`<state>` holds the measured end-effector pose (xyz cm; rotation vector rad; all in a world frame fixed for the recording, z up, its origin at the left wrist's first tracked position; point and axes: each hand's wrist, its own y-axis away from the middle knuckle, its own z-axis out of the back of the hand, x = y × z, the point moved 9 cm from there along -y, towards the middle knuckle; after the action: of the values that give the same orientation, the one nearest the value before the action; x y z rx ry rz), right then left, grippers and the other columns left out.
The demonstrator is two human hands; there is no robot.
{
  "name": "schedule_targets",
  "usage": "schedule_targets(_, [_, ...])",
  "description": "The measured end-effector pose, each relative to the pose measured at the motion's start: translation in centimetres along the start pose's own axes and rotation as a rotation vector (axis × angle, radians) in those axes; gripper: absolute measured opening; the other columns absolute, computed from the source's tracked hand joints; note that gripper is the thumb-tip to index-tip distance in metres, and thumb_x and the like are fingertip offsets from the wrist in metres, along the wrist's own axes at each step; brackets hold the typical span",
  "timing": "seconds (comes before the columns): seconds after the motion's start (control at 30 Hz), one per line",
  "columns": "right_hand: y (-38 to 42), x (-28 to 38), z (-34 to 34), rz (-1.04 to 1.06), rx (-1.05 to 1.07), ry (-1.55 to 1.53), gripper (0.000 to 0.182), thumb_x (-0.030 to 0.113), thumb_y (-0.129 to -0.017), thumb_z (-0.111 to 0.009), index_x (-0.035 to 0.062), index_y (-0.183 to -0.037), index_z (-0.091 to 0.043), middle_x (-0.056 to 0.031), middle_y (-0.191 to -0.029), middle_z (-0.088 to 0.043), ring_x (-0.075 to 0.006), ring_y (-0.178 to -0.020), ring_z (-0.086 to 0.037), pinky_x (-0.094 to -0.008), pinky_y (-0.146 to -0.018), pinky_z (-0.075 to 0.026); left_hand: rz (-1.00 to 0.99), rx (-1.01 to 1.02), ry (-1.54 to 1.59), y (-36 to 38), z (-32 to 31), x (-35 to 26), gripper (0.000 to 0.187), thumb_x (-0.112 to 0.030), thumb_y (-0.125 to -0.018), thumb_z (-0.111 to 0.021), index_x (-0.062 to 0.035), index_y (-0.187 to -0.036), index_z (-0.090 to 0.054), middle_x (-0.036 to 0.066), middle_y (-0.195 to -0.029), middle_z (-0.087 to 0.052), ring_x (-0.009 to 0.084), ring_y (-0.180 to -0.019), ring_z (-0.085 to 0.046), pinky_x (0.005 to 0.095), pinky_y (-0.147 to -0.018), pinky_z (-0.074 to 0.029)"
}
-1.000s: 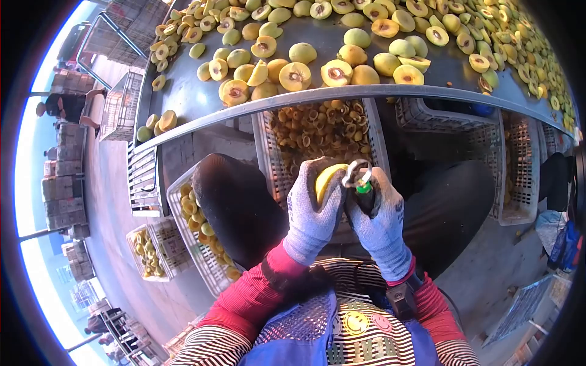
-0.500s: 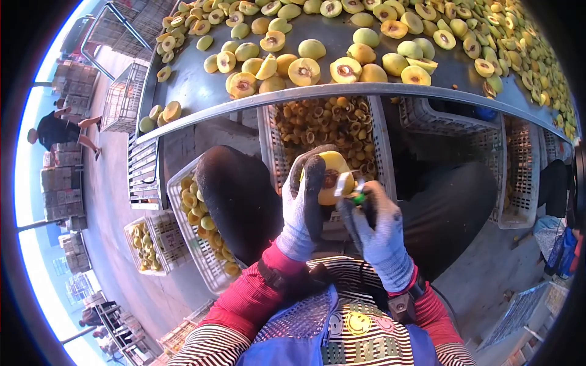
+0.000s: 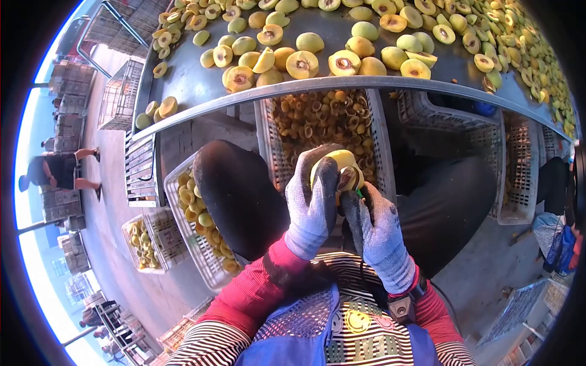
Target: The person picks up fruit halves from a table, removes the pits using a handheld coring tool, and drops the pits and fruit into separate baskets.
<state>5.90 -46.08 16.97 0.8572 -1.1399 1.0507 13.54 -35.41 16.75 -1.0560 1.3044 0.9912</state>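
Note:
In my gloved left hand (image 3: pixel 313 198) is a halved yellow fruit (image 3: pixel 340 163), its brown pit hollow facing right. My gloved right hand (image 3: pixel 379 232) is closed beside the fruit, on a small tool with a green part (image 3: pixel 360 193); its blade is hidden against the fruit. Both hands are above my lap. Just beyond them stands a crate (image 3: pixel 383 143) of brownish hollow fruit pieces (image 3: pixel 322 122). More fruit halves (image 3: pixel 303 64) lie on the metal table (image 3: pixel 189 79) in front.
A crate (image 3: pixel 215 277) of fruit halves is beside my left knee, with a smaller crate (image 3: pixel 168 235) farther left. Other crates (image 3: pixel 452 119) stand under the table at right. A person (image 3: pixel 55 171) walks at far left. Another person's clothing (image 3: pixel 552 235) shows at far right.
The fruit in my left hand has turned and tilted to the right. My right hand has moved lower and its fingers now press against the fruit. The person at far left has moved down the frame.

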Motion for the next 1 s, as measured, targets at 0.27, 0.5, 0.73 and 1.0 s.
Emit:
schedule_targets(0.27, [0.6,-0.9,-0.6,0.048,0.055,-0.061,0.021,0.014,-0.094,-0.051,-0.0042,-0.103,-0.054,-0.0127,-0.074,-0.062,-0.0230,-0.060,-0.061,-0.0362,-0.056,-0.047,-0.080,0.079,-0.172,-0.2,-0.3,0.0,0.027,-0.021,-0.095,-0.052,0.0027,-0.106,-0.058,0.015,-0.090,-0.065,0.0184,-0.082,-0.064,0.0299,-0.074,-0.050])
schedule_targets(0.5, [2.3,-4.2,-1.7,-0.280,0.079,-0.528,0.031,0.031,-0.096,-0.051,0.0007,-0.095,-0.055,-0.0045,-0.065,-0.055,-0.0134,-0.046,-0.049,-0.0250,-0.043,-0.041,-0.001,0.339,-0.312,-1.4,-1.8,0.3,0.025,-0.019,-0.089,-0.058,0.0020,-0.101,-0.059,0.018,-0.083,-0.065,0.0307,-0.075,-0.066,0.0346,-0.067,-0.051])
schedule_targets(0.73, [5.4,-4.7,-6.9,-0.944,0.502,-1.449,0.055,0.060,-0.093,-0.040,0.0077,-0.085,-0.054,-0.0002,-0.054,-0.044,-0.0083,-0.036,-0.034,-0.0217,-0.032,-0.027,-0.350,0.395,-0.560,-1.8,-2.5,-0.8,0.029,-0.024,-0.084,-0.063,-0.0011,-0.102,-0.060,0.018,-0.086,-0.065,0.0355,-0.079,-0.066,0.0374,-0.067,-0.052])
schedule_targets(1.0, [6.2,-5.5,-7.0,-0.960,0.492,-1.357,0.055,0.060,-0.092,-0.042,0.0081,-0.078,-0.053,0.0013,-0.051,-0.040,-0.0077,-0.035,-0.032,-0.0208,-0.032,-0.026,0.120,0.383,-0.336,-0.5,-2.2,3.3,0.031,-0.027,-0.094,-0.052,0.0032,-0.100,-0.059,0.010,-0.081,-0.064,0.0118,-0.073,-0.061,0.0262,-0.064,-0.048])
